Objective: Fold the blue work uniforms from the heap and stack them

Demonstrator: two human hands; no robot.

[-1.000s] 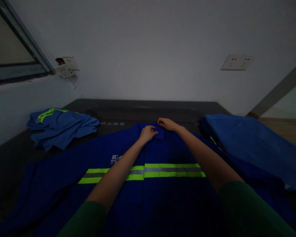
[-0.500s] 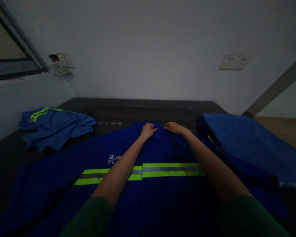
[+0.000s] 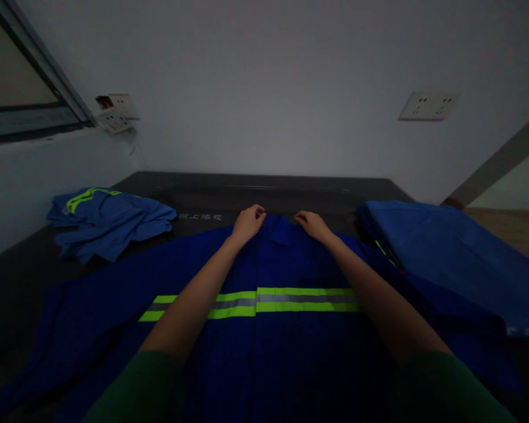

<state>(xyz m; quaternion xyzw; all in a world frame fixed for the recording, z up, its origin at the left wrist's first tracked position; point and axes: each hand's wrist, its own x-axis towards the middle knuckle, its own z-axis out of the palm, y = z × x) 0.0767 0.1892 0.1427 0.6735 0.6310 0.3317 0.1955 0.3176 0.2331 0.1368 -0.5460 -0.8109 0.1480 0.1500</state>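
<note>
Two bare hands are at the collar [image 3: 281,231] of one dark blue jacket [image 3: 308,352], the left hand [image 3: 312,225] just right of it and the right hand [image 3: 248,223] at its left side. Fingers curl inward on both, but whether either grip is closed on cloth I cannot tell. Two green sleeves cover the upper arms. The jacket lies front up, arms spread left and right, its smooth, dark fabric crossed at the chest by one yellow-green band [image 3: 306,299] with a grey stripe along its middle, split at the front seam. Beneath is one dark tabletop [image 3: 255,200], rounded at its far corners, with a row of pale characters [image 3: 200,217] left of the collar. Two lighter blue pieces of cloth flank the jacket: a rumpled heap [image 3: 114,222] with bright strips at far left, and a flatter, smoother one [image 3: 445,252] at right, over darker cloth. Behind stands a plain pale wall [image 3: 264,88] in dim light, with a pair of sockets [image 3: 429,106] on the right, more sockets [image 3: 117,114] on the left, and one dark-framed window [image 3: 22,76] at far left.
</note>
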